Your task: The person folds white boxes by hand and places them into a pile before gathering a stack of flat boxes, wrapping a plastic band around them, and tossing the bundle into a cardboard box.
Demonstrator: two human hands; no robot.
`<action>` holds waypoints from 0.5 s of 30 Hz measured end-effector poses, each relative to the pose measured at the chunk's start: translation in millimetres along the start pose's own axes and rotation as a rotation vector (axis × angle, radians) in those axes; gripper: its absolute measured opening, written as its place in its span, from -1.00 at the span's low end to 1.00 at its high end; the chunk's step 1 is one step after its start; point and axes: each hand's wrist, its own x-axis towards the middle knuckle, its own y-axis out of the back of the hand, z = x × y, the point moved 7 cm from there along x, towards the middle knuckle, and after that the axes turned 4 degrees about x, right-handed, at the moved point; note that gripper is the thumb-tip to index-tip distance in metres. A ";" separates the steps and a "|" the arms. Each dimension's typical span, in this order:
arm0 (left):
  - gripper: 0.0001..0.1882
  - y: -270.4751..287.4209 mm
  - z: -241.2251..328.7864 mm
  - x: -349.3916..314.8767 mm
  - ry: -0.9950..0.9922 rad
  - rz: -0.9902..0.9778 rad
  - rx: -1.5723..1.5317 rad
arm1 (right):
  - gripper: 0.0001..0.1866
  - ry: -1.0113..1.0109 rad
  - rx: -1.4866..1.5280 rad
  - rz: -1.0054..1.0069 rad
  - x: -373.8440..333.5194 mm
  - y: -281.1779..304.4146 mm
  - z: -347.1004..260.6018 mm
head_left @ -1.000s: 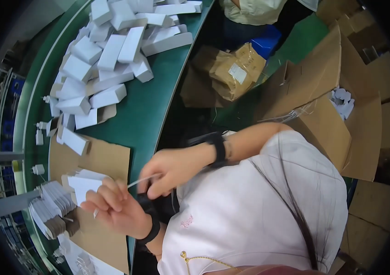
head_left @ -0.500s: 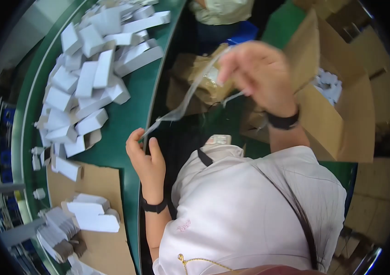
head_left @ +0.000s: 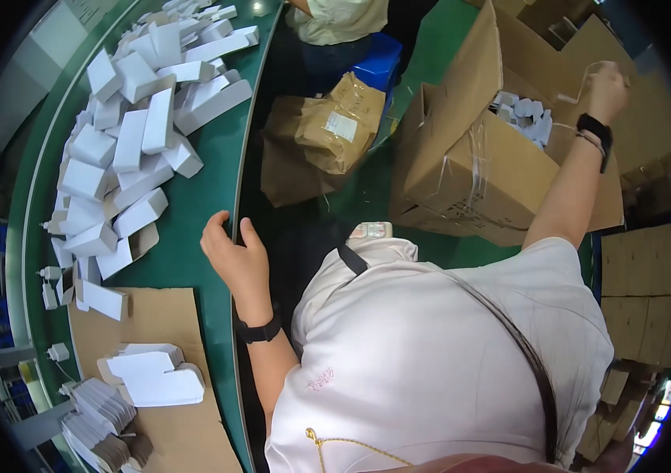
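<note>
My left hand (head_left: 237, 260) is at the edge of the green table (head_left: 213, 197), thumb and fingers apart, with nothing in it. At the far right my right arm is stretched out over the large open cardboard box (head_left: 461, 177). My right hand (head_left: 609, 88) is closed on a thin, clear plastic strip (head_left: 568, 98), which hangs beside the fingers. White pieces (head_left: 524, 118) lie inside the box. A heap of small white boxes (head_left: 126, 150) covers the far left of the table.
Flat white cartons (head_left: 154, 374) lie on a cardboard sheet (head_left: 182, 331) on the near table. A brown paper package (head_left: 343, 126) stands beside a blue bin (head_left: 379, 59). Another person (head_left: 343, 20) is at the far side. Stacked cartons (head_left: 643, 268) stand at right.
My right hand has swung right and away, out over the box, taking the clear strip with it. My left hand has let go of the strip and stayed near the table edge.
</note>
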 end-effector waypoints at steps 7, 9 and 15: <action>-0.74 0.0 -2.2 0.0 0.070 -0.023 -0.057 | -0.69 -0.927 0.118 -1.206 -235.0 -148.6 104.0; -0.75 1.7 -5.5 -1.2 0.057 -0.031 -0.055 | -0.60 -0.852 0.055 -1.448 -279.3 -135.5 77.1; -0.74 5.3 -8.0 -2.4 0.084 -0.040 -0.027 | -0.63 -0.126 -0.143 -1.544 -300.5 -82.4 -33.2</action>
